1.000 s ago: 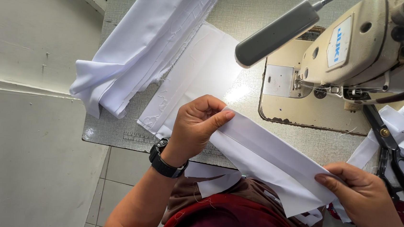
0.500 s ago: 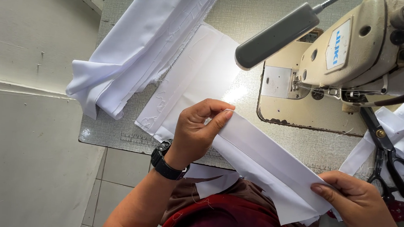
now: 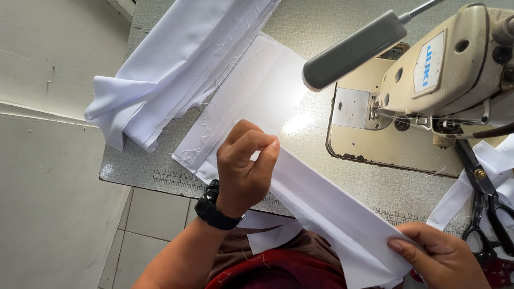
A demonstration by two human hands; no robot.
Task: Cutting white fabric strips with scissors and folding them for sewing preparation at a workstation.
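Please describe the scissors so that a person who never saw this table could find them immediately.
Start at the cream sewing machine on the grey table. Just below its head, toward the table's front edge, the scissors lie on white fabric scraps. Their black looped handles and dark blades stand out, since nearly everything around them is white cloth.

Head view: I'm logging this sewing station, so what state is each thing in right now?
Folded white strip: held taut between both hands.
Left hand: pinching the strip's upper end.
Right hand: pinching its lower end.
White fabric bundle: bunched, draped off the table edge.
Scissors: lying closed.
Lamp: lit.
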